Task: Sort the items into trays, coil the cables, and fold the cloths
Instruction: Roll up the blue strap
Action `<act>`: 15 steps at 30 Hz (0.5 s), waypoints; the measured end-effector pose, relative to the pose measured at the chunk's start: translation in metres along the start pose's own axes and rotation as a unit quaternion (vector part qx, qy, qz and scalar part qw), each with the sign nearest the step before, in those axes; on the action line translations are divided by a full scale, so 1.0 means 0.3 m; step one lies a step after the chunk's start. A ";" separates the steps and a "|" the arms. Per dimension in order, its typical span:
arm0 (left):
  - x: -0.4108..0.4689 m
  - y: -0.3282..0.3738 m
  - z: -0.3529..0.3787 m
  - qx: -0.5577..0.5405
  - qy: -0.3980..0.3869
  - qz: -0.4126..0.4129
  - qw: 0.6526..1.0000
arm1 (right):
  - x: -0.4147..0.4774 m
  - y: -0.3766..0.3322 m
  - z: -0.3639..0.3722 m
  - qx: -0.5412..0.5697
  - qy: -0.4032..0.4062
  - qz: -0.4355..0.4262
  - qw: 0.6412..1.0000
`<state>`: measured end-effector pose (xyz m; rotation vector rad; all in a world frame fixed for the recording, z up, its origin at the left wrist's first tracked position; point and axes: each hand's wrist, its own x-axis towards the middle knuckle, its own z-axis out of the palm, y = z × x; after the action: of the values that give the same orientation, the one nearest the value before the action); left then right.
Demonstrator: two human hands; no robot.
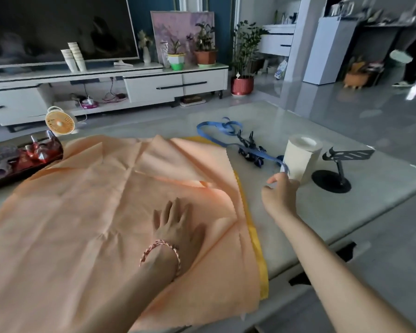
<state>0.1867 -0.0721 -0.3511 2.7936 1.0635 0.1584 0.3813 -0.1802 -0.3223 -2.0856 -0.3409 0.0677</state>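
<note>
A large peach cloth [94,212] lies spread over the pale table, with a yellow cloth [255,239] showing along its right edge. My left hand [178,227] rests flat on the peach cloth, fingers straight. My right hand [280,191] pinches the near end of a blue strap [216,129], which runs back across the table to a loop. A dark tangle of clips or cable [250,150] lies under the strap's middle.
A white paper cup [300,157] stands just behind my right hand. A black stand [339,174] is to its right. A dark tray [0,179] with red and purple items sits at the left edge. A small orange fan [60,121] stands on the floor beyond.
</note>
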 end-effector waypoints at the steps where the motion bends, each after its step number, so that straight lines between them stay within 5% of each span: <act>1: -0.001 0.001 0.004 0.006 0.007 -0.004 1.000 | 0.010 -0.004 0.000 0.043 0.001 0.051 0.998; 10: -0.009 -0.002 0.004 -0.048 0.044 0.001 0.998 | 0.056 -0.041 -0.008 0.300 -0.061 0.163 0.938; 12: -0.003 -0.004 -0.006 -0.099 0.068 0.006 0.993 | 0.040 -0.057 -0.012 0.296 -0.050 0.117 0.947; 15: -0.009 0.008 -0.045 -0.298 0.139 0.016 0.944 | -0.024 -0.126 -0.011 0.162 0.000 -0.090 0.983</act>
<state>0.1841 -0.0743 -0.3375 2.2730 0.8348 0.7613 0.3670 -0.1668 -0.2890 -1.7268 -0.4838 0.0146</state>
